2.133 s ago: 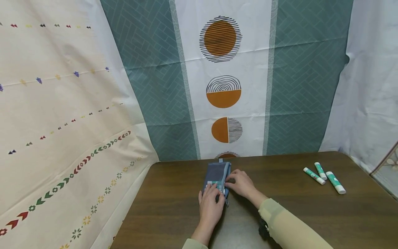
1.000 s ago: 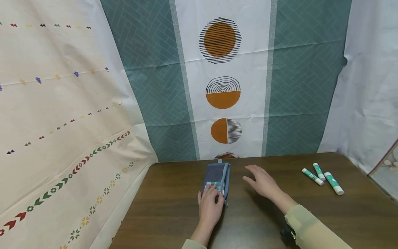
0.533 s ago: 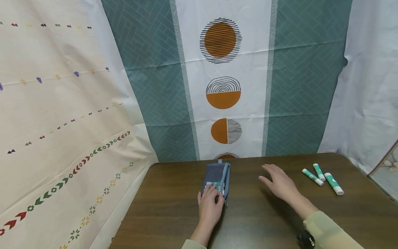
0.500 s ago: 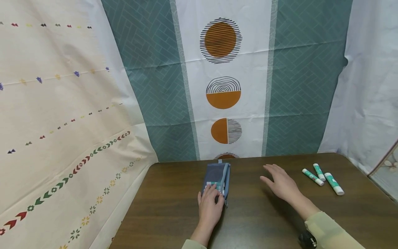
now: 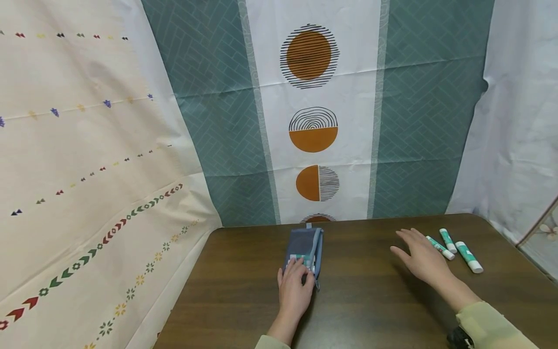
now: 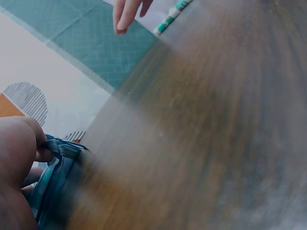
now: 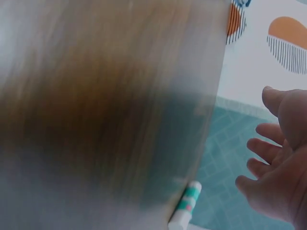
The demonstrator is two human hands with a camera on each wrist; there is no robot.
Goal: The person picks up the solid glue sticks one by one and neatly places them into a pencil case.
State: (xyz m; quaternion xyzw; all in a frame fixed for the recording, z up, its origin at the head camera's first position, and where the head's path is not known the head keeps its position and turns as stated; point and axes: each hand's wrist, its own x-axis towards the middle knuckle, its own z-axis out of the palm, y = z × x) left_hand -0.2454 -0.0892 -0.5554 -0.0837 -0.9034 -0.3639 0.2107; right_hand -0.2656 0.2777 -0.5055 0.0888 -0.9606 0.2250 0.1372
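Down at six o'clock on the table point(image 5: 370, 310), the left hand point(image 5: 294, 291) lies on the near end of a blue-grey fabric pouch point(image 5: 305, 245), fingers curled over its edge; the left wrist view shows a fingertip pinching the soft folded rim of that pouch point(image 6: 60, 158). A mesh panel covers the pouch face, and a teal-and-white item shows through it just above the fingers. A zip runs along its right-hand edge, and a small loop sticks out at its far end.

Over at three o'clock from the pouch, the right hand point(image 5: 420, 259) hovers above the wood with fingers spread wide and straight, holding nothing. Its fingertips are just beside the nearest of three glue sticks point(image 5: 440, 247), whose near end the fingers partly hide; whether they touch it cannot be told. Each stick is a slim cylinder, teal with white ends, smooth plastic by the look of it. They lie close together, pointing toward roughly five o'clock. One stick point(image 7: 184, 208) shows blurred in the right wrist view, below the open palm.

Dark brown wood grain runs lengthwise across the tabletop. Behind it at twelve o'clock hangs a creased cloth backdrop point(image 5: 311, 121), teal herringbone with a white stripe of orange circles. A cream cloth point(image 5: 87, 169) with small coloured arrows drapes at nine o'clock.
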